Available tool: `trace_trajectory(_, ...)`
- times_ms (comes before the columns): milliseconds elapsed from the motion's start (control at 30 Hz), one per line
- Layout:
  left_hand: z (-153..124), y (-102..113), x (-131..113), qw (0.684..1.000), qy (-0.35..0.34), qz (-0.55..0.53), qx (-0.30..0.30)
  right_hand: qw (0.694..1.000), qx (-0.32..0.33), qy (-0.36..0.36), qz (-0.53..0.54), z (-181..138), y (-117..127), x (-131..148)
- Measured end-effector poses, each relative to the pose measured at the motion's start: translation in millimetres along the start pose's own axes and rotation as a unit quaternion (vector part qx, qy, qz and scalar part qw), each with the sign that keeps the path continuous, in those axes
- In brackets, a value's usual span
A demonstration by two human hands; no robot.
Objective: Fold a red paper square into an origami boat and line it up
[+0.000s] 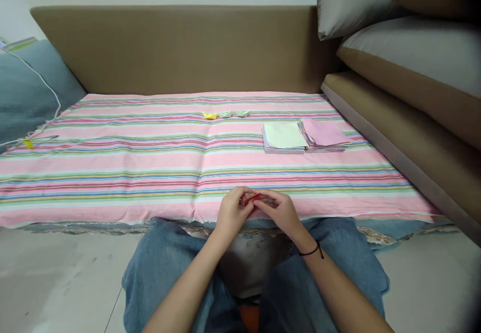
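A small piece of folded red paper [252, 200] is pinched between my two hands, just above the near edge of the striped cloth [158, 160]. My left hand [233, 209] grips its left side with thumb and fingers. From the right, my right hand [280, 210] holds the other side, thumb and fingertips closed on it. The fingers cover part of the paper, so its full shape is hidden. Farther back on the cloth sit a yellow folded paper boat [210, 115] and two pale green folded paper boats [225, 114], in a row.
Two stacks of square paper lie right of centre, one topped with a pale green sheet [283, 135], the other with a pink sheet [326, 132]. Cushions [413, 52] pile up at the right. A white cable [48, 86] runs along the left. A brown backrest [188, 47] stands behind.
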State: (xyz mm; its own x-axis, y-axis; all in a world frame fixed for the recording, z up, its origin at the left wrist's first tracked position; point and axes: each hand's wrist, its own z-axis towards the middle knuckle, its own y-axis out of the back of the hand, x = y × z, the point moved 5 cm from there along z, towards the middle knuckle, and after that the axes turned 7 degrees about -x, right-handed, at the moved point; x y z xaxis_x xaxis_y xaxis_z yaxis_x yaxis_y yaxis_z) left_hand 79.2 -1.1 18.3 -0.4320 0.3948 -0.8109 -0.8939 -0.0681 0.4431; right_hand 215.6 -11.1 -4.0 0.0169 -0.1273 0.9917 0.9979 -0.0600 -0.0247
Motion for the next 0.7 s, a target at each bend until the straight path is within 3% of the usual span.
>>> trace_trajectory(467,2.5,1.2,-4.3,1.0,0.004,0.015,0.009,0.999,0.003,0.036,-0.005,-2.4,-3.2,5.3)
trace_trajectory(700,3.3,-3.9,7.0,0.984,0.102,-0.14,0.043,0.999,-0.032,-0.019,0.034,1.2,4.1,-2.6)
